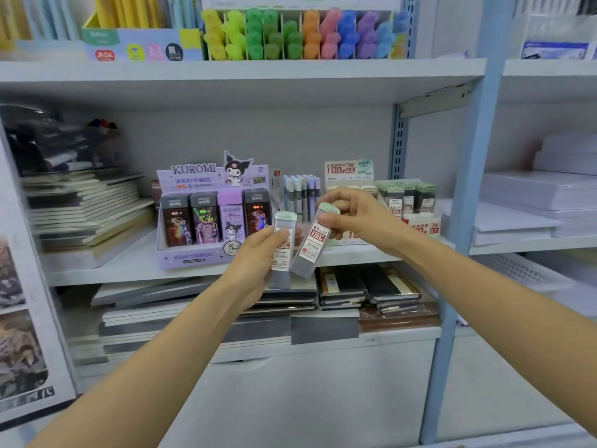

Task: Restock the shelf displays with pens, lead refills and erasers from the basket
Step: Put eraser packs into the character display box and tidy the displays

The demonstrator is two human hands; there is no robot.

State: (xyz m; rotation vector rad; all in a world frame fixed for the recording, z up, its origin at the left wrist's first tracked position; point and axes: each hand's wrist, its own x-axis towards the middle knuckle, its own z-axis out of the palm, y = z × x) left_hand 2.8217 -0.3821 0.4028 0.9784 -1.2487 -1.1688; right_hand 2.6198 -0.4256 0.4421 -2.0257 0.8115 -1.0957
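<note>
A: What's centre frame?

B: Left hand [255,263] grips an upright clear plastic lead-refill case w/ pale green cap [283,247]. Right hand [353,215] pinches a 2nd green-capped case [310,245], tilted, near its top. Cases just beside each other.

A: Behind?

B: Purple Kuromi display box [211,221] centre-left on the white middle shelf [129,266]; cream refill display box [408,197] centre-right.

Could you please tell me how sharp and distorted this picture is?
Head view: even light; the label on the lead refill case in the right hand reads clearly; the highlighters up top are blurred; the blue upright leans, likely wide-angle distortion.
</note>
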